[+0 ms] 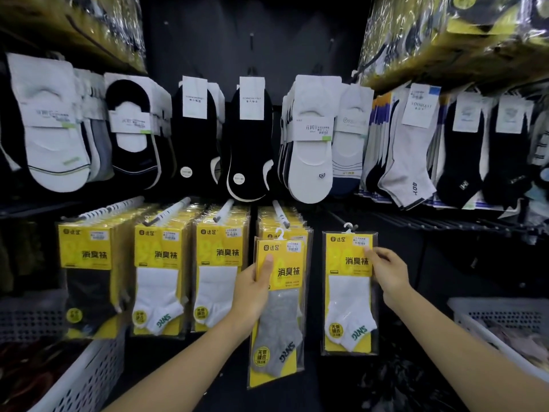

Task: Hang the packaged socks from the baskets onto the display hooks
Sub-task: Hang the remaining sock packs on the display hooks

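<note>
Nearest you, a white perforated basket (89,379) sits low at the left and another basket (475,310) low at the right. What lies in them is too blurred to name.

Just beyond, your left hand (255,288) grips the grey sock pack (279,316) by its left edge, thumb across the yellow card. Your right hand (389,273) pinches the right edge of the white sock pack (349,292), high on its card.

Both packs should be light and flat. The glossy clear film will likely slide under your fingers. The upper half has a stiff card insert, with soft sock below. Hold at the card, close to the top, so the small white hanger (279,233) steers without the pack folding.

Each pack shows a yellow header with black characters and an ankle sock lettered on the foot.

The grey pack sits in front of the fourth display hook (280,214), which is already loaded. The white pack's hanger (347,226) is up at a dark peg farther right; I cannot tell whether it is seated. Farther back hang no-show socks (249,138).
</note>
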